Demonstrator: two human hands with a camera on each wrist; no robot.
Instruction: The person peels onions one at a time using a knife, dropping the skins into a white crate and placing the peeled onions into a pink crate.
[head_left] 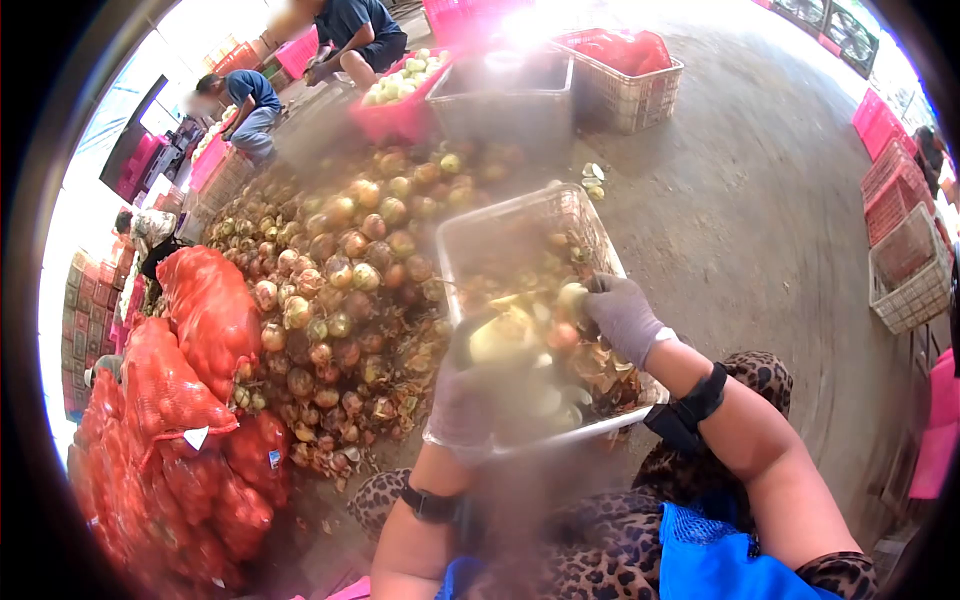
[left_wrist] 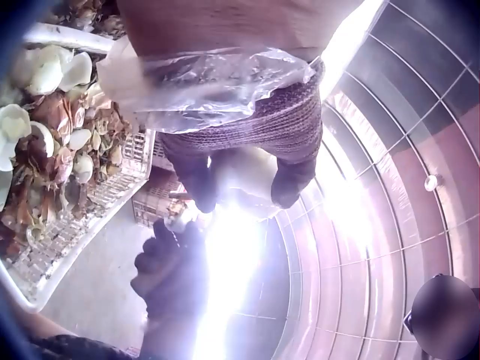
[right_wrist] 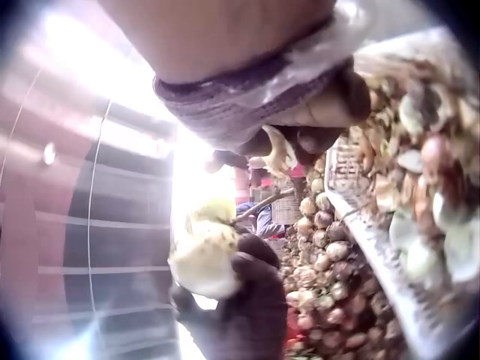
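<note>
My left hand [head_left: 460,405], in a purple-grey knit glove, grips a pale peeled onion [right_wrist: 206,259] over the crate's near left side. In the left wrist view the onion [left_wrist: 244,176] sits between thumb and fingers. My right hand [head_left: 622,315], gloved too, is curled over the crate's right rim. Its fingers pinch a pale piece of onion layer [right_wrist: 276,155]. A thin dark strip [right_wrist: 262,202] runs between this hand and the onion; I cannot tell what it is. Under both hands, the white plastic crate [head_left: 610,425] holds onion skins and pale pieces [head_left: 560,405].
A large heap of unpeeled onions [head_left: 350,250] spreads on the floor to the left. Red mesh sacks [head_left: 200,430] stand beside it. Beyond are a grey tub [head_left: 500,110], a pink basket of peeled onions [head_left: 400,90] and a white crate [head_left: 630,95]. Other people sit further back.
</note>
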